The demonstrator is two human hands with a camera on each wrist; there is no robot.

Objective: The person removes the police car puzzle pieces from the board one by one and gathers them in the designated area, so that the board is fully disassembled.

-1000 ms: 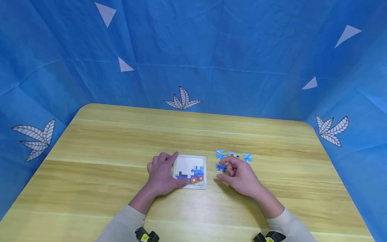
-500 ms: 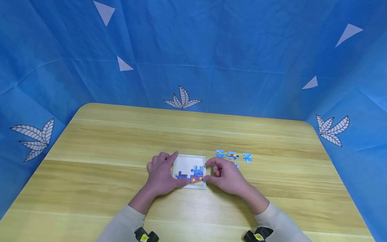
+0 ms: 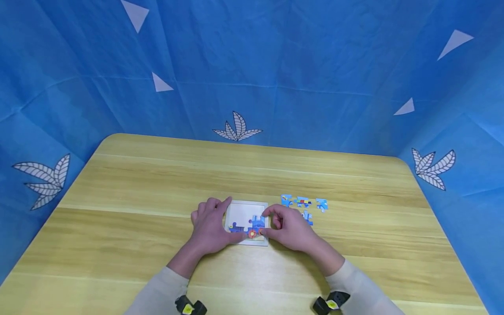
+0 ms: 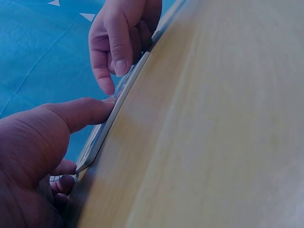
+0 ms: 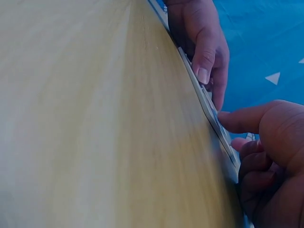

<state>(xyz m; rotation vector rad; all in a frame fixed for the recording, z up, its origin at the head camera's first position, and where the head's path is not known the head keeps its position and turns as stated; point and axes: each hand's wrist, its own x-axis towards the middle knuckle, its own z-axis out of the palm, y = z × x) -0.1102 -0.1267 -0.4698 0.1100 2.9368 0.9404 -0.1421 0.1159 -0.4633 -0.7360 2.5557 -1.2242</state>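
Observation:
A small white puzzle tray lies on the table in the head view, its lower part filled with joined jigsaw pieces showing a blue train with red wheels. My left hand holds the tray at its left side, thumb over the bottom rim and forefinger along the upper left edge. At the right side is my right hand, with thumb and forefinger spread apart and their tips over the right-hand train pieces. No loose piece shows between those fingertips. In the left wrist view the left thumb presses on the tray edge.
Several loose jigsaw pieces lie just beyond and right of my right hand. The wooden tabletop ends against a blue cloth backdrop with white leaf and triangle shapes.
My right hand has moved left from over the loose pieces to the tray's right side, its fingertips now over the joined pieces. My left hand has stayed at the tray.

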